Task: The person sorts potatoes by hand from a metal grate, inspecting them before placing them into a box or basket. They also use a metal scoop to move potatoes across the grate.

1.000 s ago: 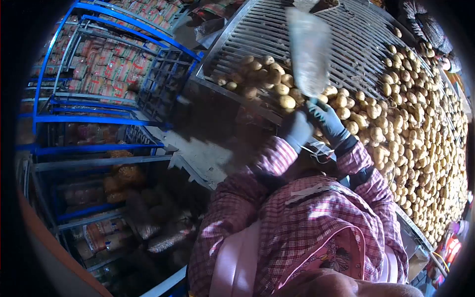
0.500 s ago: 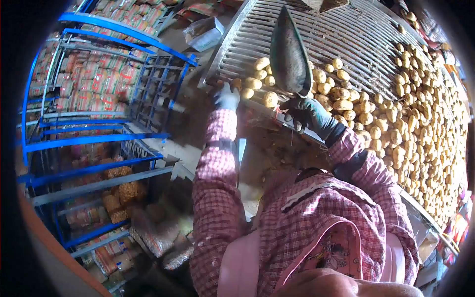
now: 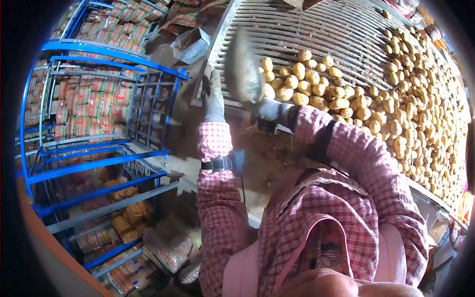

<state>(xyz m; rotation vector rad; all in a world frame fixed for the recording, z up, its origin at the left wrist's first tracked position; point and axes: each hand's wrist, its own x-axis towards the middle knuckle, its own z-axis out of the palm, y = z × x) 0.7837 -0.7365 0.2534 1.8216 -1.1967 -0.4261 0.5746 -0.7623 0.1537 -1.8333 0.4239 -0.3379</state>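
Note:
My right hand (image 3: 269,113), in a dark glove and partly blurred, is closed round the handle end of a metal scoop (image 3: 243,72). The scoop is motion-smeared and lies over the left part of the slatted metal table (image 3: 316,37), its tip pointing up and away. Just left of the scoop, my gloved left hand (image 3: 213,96) is at the table's left edge, fingers stretched forward, with nothing visible in it. Loose potatoes (image 3: 300,71) lie right of the scoop and join a large heap of potatoes (image 3: 420,123).
Blue metal racks (image 3: 99,163) stand at the left, with stacked printed bags (image 3: 94,106) behind them. A white box (image 3: 192,45) sits beyond the table's left corner. Filled net bags (image 3: 170,247) lie at the lower left.
The scoop and my right hand have moved left, and the scoop now covers the slats near the left edge. My left hand has shifted slightly left, with its fingers stretched further forward.

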